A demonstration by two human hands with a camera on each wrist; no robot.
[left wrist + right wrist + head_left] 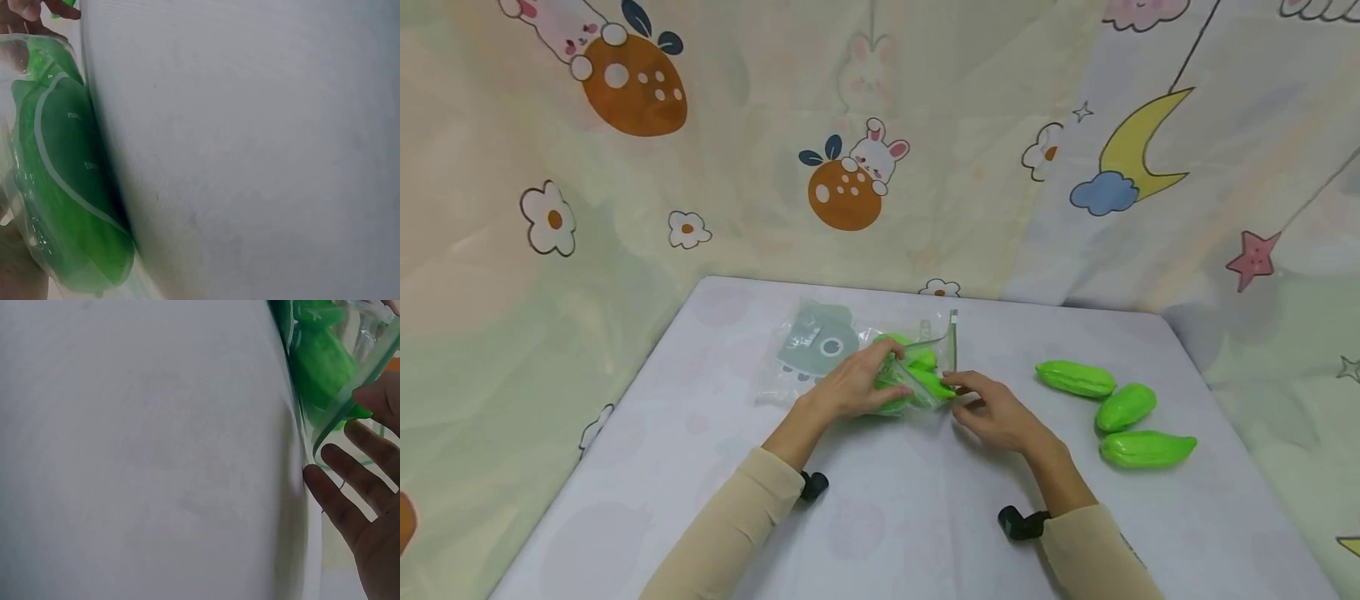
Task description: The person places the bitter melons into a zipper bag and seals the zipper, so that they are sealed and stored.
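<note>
A clear zip bag (820, 337) with a green cartoon print lies on the table, several bright green bitter melons (925, 361) inside it. My left hand (861, 379) grips the bag near its mouth, fingers over the top and thumb on the near side. A bitter melon (100, 256) shows through the plastic in the left wrist view. At the open mouth, my right hand (992, 408) pinches the tip of a bitter melon (325, 369) between thumb and index finger. The other fingers of that hand are spread beside the bag's green zip strip (340, 409).
To the right on the white table (895, 533) lie three more bitter melons: one at the back (1075, 378), one in the middle (1126, 407) and one nearest (1147, 449). A patterned cloth backdrop (760, 167) stands behind the table.
</note>
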